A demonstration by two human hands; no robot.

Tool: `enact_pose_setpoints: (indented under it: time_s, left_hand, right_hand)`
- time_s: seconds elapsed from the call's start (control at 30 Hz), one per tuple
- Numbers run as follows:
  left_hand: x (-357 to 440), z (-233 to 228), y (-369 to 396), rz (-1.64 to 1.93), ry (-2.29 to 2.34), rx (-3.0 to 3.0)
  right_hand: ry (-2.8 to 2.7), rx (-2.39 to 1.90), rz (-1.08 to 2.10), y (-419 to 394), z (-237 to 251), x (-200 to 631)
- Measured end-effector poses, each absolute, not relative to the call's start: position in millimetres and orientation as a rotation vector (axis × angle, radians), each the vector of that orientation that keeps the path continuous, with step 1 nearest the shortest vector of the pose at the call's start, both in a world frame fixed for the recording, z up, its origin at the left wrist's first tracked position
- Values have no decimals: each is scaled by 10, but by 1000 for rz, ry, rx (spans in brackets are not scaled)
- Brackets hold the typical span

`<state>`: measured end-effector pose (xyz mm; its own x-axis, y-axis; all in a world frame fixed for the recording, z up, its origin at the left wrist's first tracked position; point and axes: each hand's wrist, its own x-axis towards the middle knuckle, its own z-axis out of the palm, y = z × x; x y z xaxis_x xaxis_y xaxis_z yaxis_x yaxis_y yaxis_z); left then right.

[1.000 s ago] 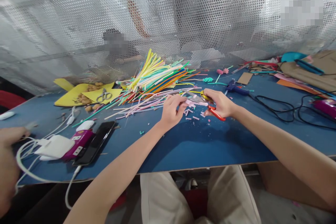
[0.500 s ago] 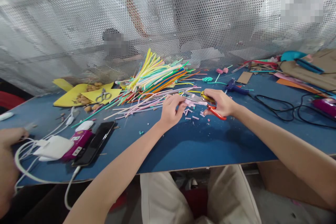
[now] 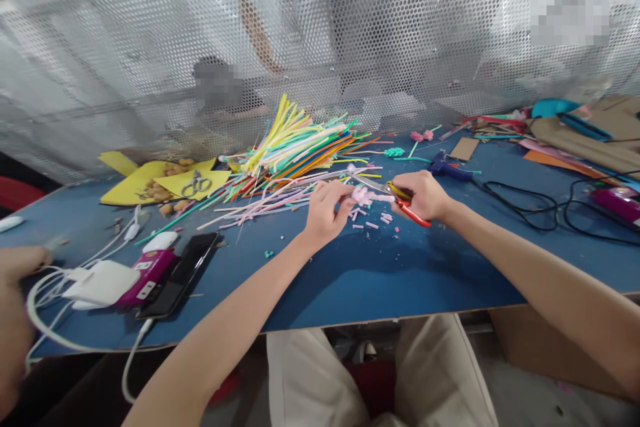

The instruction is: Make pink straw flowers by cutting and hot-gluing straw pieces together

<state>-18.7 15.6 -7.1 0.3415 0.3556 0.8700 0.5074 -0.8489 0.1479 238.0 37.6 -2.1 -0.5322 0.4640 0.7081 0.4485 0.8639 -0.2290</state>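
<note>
Pinched in the fingers of my left hand (image 3: 327, 210) is a bumpy pale pink pipe cleaner piece (image 3: 362, 196), with a straight pink end pointing right. My right hand (image 3: 423, 195) grips scissors (image 3: 413, 215) with one red-orange and one yellow handle. A blade reaches left, just above the pink piece. Short pink clippings (image 3: 371, 225) lie scattered on the blue table (image 3: 360, 280) below. Behind my left hand, loose pink and lilac pipe cleaners (image 3: 260, 205) spread out beside a big multicoloured pipe cleaner bundle (image 3: 305, 147).
At left lie a black phone (image 3: 183, 273), a purple power strip (image 3: 150, 277) with white cables, and grey scissors (image 3: 195, 185) on yellow sheets. Another person's hand (image 3: 23, 260) rests at the left edge. A blue glue gun (image 3: 450, 168) with black cord sits right. Perforated metal (image 3: 320, 33) stands behind.
The scissor blade has lifted off the pink piece and now sits above it, with the handles spread wider. More of the pink piece shows. My left hand has hardly moved.
</note>
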Motion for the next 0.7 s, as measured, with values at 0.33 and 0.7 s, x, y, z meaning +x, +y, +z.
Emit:
enact_pose_setpoints:
  time_s: [0.33, 0.7]
  left_hand:
    - [-224, -77, 231, -1439, -855, -2421]
    - [-181, -111, 313, -1045, -1312, -2546]
  right_hand:
    - [-1895, -1172, 43, 479, 26, 2454]
    - [-1484, -2096, 118, 1116, -55, 3985]
